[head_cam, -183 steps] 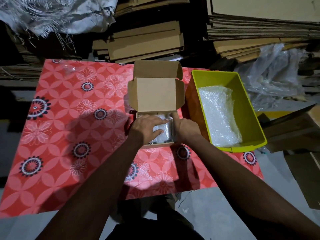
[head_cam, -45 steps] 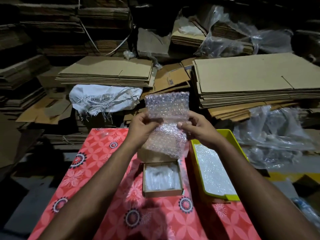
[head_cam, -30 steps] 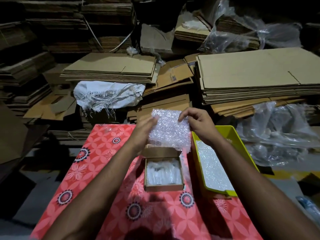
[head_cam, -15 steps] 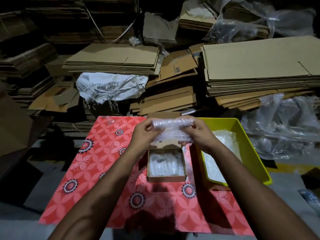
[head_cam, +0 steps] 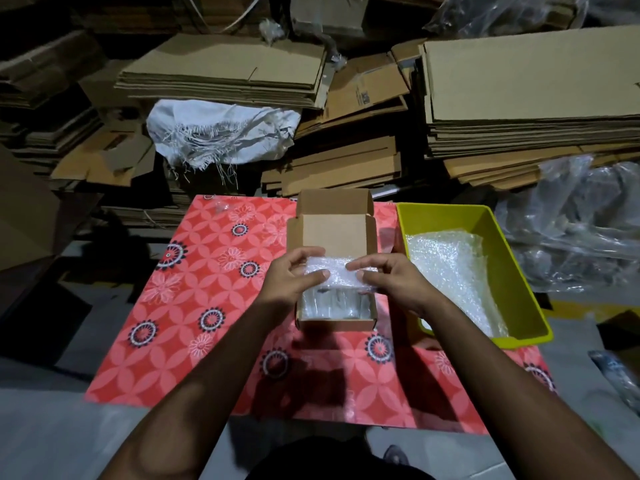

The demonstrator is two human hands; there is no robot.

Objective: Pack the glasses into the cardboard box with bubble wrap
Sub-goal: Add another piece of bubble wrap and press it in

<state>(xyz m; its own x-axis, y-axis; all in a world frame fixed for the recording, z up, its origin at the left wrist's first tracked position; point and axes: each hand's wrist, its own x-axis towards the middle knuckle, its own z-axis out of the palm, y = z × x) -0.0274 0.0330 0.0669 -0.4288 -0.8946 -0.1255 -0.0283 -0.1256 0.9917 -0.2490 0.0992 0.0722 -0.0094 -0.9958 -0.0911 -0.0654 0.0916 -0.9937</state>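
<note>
Bubble wrap (head_cam: 337, 271) between both hands

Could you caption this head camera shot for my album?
Both hands, left and right, hold folded bubble wrap over the open cardboard box.

Both forearms are bare from elbow to wrist with no sleeve in view, the left hand (head_cam: 289, 280) and right hand (head_cam: 394, 284) carry no glove, ring, watch or band, and a dark garment (head_cam: 332, 460) covers the torso at the lower frame edge.
</note>
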